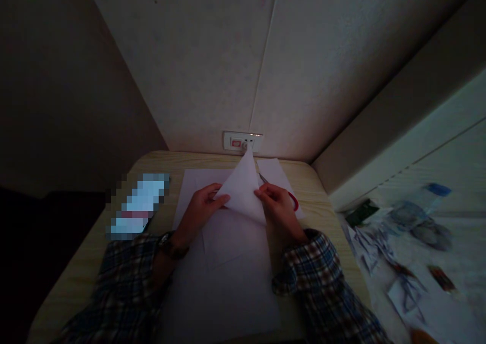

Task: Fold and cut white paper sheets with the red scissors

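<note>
Between my two hands a piece of white paper (243, 187) is held up, folded to a pointed shape with its tip toward the wall. My left hand (203, 207) pinches its left side between thumb and fingers. At the right edge, the fingertips of my right hand (279, 205) grip the same paper. Larger white sheets (235, 293) lie flat on the wooden table beneath. A pair of scissors with a red handle (293, 201) rests partly hidden behind my right hand, on another white paper strip (271, 167).
A phone (138, 205) with a blurred lit screen lies on the table (91, 263) at left. A wall socket (243, 141) sits just behind the table. Off to the right are a plastic bottle (421, 205) and crumpled paper scraps (410, 298).
</note>
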The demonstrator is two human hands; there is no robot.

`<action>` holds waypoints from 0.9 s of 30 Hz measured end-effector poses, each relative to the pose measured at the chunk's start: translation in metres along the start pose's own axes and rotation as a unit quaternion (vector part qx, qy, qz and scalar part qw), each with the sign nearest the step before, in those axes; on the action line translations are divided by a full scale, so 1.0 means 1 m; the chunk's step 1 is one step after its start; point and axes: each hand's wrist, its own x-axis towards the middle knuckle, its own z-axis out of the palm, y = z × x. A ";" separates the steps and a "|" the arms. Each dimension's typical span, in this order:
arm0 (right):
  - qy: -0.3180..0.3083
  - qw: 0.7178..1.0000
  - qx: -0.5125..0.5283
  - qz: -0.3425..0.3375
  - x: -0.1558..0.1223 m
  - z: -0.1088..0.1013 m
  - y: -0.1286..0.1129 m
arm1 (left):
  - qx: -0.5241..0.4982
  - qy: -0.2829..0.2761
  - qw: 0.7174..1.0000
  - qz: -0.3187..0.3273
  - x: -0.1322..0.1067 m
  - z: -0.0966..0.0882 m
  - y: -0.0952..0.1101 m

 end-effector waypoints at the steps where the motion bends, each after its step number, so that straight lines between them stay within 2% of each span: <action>1: -0.002 1.000 0.006 0.003 0.000 0.000 -0.001 | 0.005 -0.004 1.000 0.001 0.000 0.000 0.000; 5: -0.058 0.997 0.051 0.030 -0.003 0.002 -0.004 | 0.036 -0.033 0.999 0.022 -0.001 0.000 -0.001; 8: -0.090 0.993 0.061 0.038 -0.004 0.002 -0.005 | 0.045 -0.031 0.998 0.031 0.000 0.001 -0.001; 14: -0.079 0.995 0.057 0.011 -0.003 0.002 -0.002 | -0.026 0.034 0.999 -0.013 0.000 -0.001 0.003; 19: -0.086 0.996 0.029 -0.010 -0.003 0.002 0.001 | -0.050 0.091 0.995 0.008 0.000 -0.003 0.004; 22: -0.073 0.997 0.017 -0.023 -0.004 0.003 0.002 | -0.069 0.100 0.992 0.031 0.000 -0.002 0.002; 27: -0.040 0.997 -0.031 -0.051 -0.009 0.010 0.000 | -0.165 0.104 0.980 0.044 0.001 -0.001 -0.002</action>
